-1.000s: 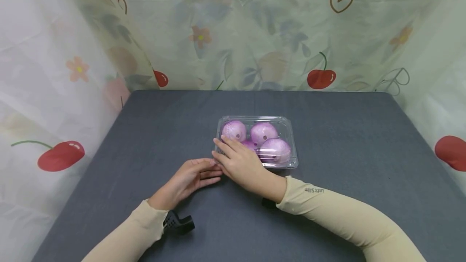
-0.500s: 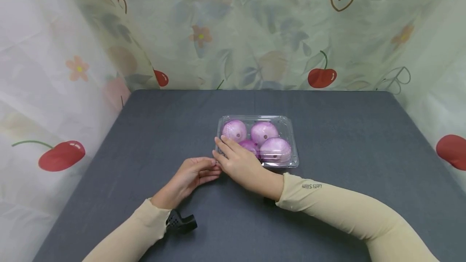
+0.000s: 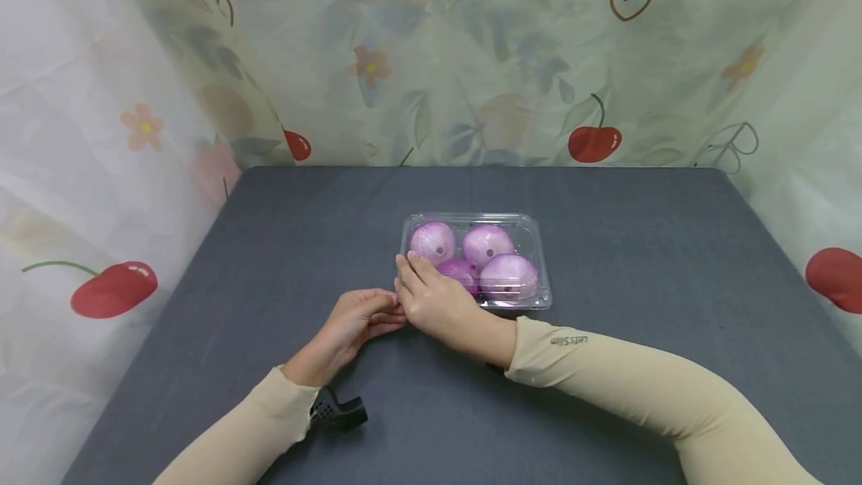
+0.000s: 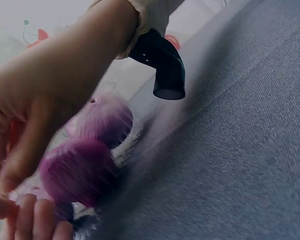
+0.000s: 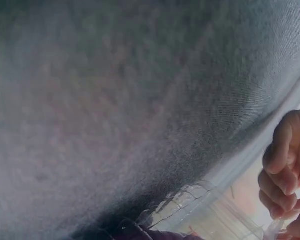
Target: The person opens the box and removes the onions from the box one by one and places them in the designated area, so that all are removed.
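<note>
Your right hand (image 3: 438, 302) lies at the near left corner of the clear plastic container (image 3: 539, 260), which sits closed near the middle of the grey counter (image 3: 640, 245). Its fingers extend over the lid at that corner, and the grip appears to press or pinch the rim there; how firmly it holds cannot be told from the head view. Your left hand (image 3: 353, 320) rests on the counter just beside the same corner, its fingertips (image 3: 393, 305) meeting the right hand at the container's edge, fingers lightly bent; whether they have hold of the rim cannot be told. In the left wrist view your left fingers (image 4: 37, 220) sit right against the plastic wall, with the right hand (image 4: 45, 100) above it. The container holds four purple onions (image 3: 508, 275), two at the far side and two nearer you, the near left one partly hidden behind your right hand. A curtain printed with cherries (image 3: 592, 144) encloses the counter on three sides.
</note>
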The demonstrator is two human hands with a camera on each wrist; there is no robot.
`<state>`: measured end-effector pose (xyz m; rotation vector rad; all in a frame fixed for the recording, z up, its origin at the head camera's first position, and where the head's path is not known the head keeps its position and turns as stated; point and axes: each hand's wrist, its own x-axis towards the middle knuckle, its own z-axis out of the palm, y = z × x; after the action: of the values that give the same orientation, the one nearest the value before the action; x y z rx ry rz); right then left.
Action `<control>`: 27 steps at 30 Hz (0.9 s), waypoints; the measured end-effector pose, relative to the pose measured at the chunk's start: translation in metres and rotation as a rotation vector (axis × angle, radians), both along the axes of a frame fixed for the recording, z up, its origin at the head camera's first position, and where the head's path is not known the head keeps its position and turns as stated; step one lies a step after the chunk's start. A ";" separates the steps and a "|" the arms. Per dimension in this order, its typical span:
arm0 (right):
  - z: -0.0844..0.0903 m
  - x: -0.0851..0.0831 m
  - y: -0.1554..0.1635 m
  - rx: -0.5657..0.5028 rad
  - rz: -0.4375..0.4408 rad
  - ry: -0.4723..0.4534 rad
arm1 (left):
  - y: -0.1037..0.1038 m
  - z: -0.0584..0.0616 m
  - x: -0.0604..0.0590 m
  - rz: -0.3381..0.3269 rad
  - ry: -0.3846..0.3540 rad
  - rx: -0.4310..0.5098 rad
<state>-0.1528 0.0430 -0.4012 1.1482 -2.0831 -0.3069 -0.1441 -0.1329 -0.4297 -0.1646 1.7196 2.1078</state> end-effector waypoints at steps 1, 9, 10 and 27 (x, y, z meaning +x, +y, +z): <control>0.000 0.000 0.000 0.003 0.002 0.012 | 0.000 0.000 0.000 0.004 0.002 -0.008; 0.003 0.000 0.000 0.008 0.007 -0.009 | 0.001 -0.002 0.000 0.014 0.005 -0.005; 0.004 0.000 0.000 0.004 0.007 -0.017 | 0.001 -0.002 0.000 0.012 0.004 -0.002; 0.004 -0.001 0.003 -0.031 0.040 -0.040 | 0.006 0.000 -0.003 0.038 -0.044 -0.068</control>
<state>-0.1539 0.0461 -0.3970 1.1846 -2.0897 -0.2342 -0.1470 -0.1273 -0.4292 -0.2632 1.7772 2.0575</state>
